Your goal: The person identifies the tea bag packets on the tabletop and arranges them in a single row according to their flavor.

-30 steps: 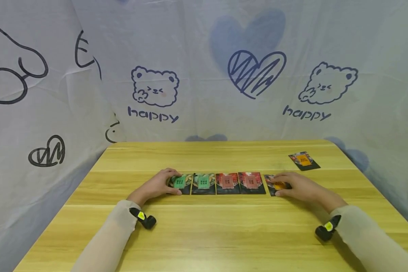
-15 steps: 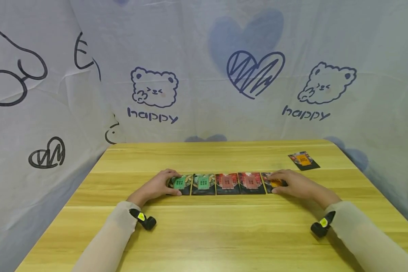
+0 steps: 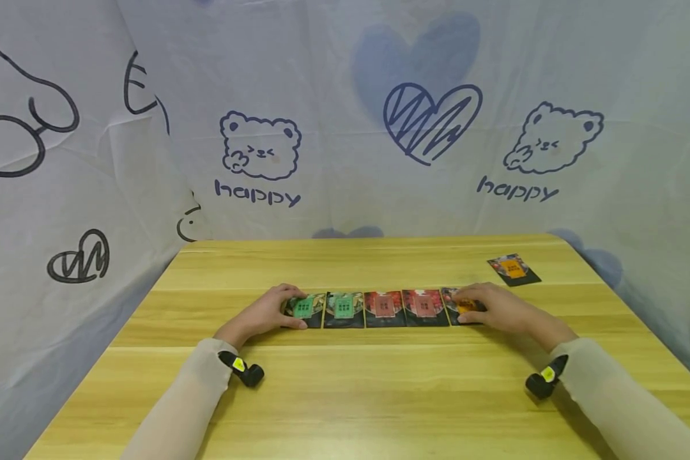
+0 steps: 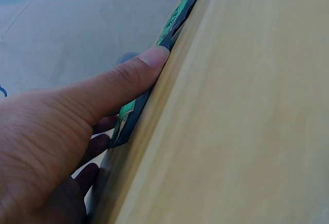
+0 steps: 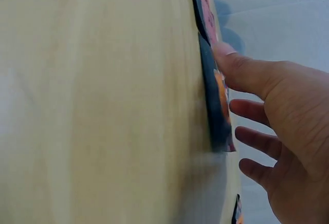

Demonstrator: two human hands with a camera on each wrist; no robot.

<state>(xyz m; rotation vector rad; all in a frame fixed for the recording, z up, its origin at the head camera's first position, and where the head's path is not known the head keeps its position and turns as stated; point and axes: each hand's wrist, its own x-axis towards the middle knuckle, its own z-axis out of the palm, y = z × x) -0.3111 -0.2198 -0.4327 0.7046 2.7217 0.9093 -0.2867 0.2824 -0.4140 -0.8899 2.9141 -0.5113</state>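
In the head view, a row of small flat packets lies edge to edge on the table. My left hand [image 3: 269, 309] rests over the left end of the leftmost green-labelled packet [image 3: 303, 308], thumb on its near side. Beside it lie a second green-labelled packet [image 3: 344, 308] and two red-labelled packets, one on the left [image 3: 384, 308] and one on the right [image 3: 425, 308]. At the right end, my right hand [image 3: 497, 309] touches an orange-labelled packet [image 3: 453, 313] and partly covers it. In the right wrist view its thumb [image 5: 226, 54] lies on the packet while the other fingers [image 5: 257, 139] are spread.
Another orange-labelled packet [image 3: 514, 269] lies turned at an angle at the back right. The wooden table [image 3: 379, 390] ends against a pale patterned cloth [image 3: 345, 128] behind. Black wrist cameras, left [image 3: 252, 375] and right [image 3: 539, 386], sit on both sleeves.
My right hand has moved left, bringing the orange-labelled packet against the right-hand red one and closing the small gap. My left hand has stayed in place.
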